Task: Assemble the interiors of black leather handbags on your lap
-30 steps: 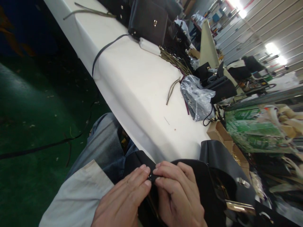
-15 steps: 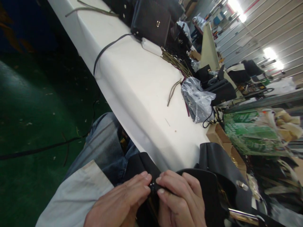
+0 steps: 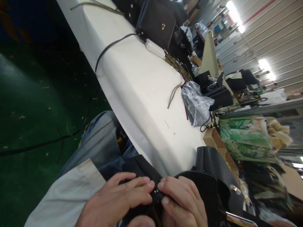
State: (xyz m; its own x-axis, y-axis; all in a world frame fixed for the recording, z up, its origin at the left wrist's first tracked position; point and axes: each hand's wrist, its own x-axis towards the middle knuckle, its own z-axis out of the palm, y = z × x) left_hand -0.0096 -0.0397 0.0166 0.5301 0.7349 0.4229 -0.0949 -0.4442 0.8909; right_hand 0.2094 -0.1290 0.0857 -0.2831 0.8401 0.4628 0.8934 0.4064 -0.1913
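Note:
In the head view a black leather-like bag (image 3: 142, 167) lies over my lap at the table's edge. My left hand (image 3: 120, 198) grips its edge, with the fingertips on top and the thumb lower down. Close beside it, my right hand (image 3: 183, 200) has its fingers curled round the same edge. Small shiny metal bits show between the two sets of fingertips. To the right, the bag's curved black flap (image 3: 203, 183) stands up, and a shiny metal bar (image 3: 240, 219) shows near the bottom. My palms hide much of the bag.
A white-covered table (image 3: 132, 72) runs diagonally ahead, with black bags (image 3: 156, 23) at its far end. A clear plastic bag (image 3: 197, 104), thin cords (image 3: 174, 94) and an open cardboard box (image 3: 214, 138) line its right side. A black cable (image 3: 47, 143) crosses the green floor.
My left hand has spread a little, its thumb now visible lower down. Both hands stay at the same edge of the bag. The view has shifted slightly.

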